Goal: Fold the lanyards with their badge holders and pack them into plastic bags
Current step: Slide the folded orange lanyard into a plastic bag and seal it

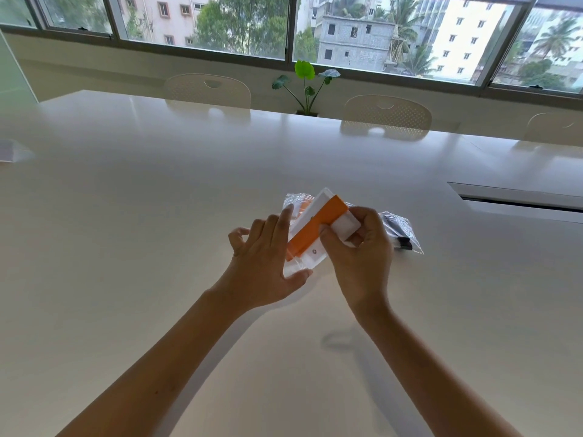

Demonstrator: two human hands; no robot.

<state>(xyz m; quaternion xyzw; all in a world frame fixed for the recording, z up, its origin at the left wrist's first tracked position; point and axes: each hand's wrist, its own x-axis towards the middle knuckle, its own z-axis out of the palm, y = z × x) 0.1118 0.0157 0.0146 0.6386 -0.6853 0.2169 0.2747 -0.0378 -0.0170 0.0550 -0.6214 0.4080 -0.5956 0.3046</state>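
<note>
A white badge holder [312, 255] with an orange lanyard [318, 227] folded along it is held tilted above the table's middle. My right hand [359, 250] grips its right end, fingers curled around the white card edge. My left hand [268, 263] touches the left side, thumb under the lower corner and index finger up against a clear plastic bag [291, 201] that lies behind the holder. Whether the holder is partly inside that bag is unclear.
A second clear bag [400, 231] with a dark lanyard lies just right of my right hand. The white table [157, 216] has a cable slot [517, 200] at the right. Chairs [386, 118] and a plant [306, 86] stand behind the far edge.
</note>
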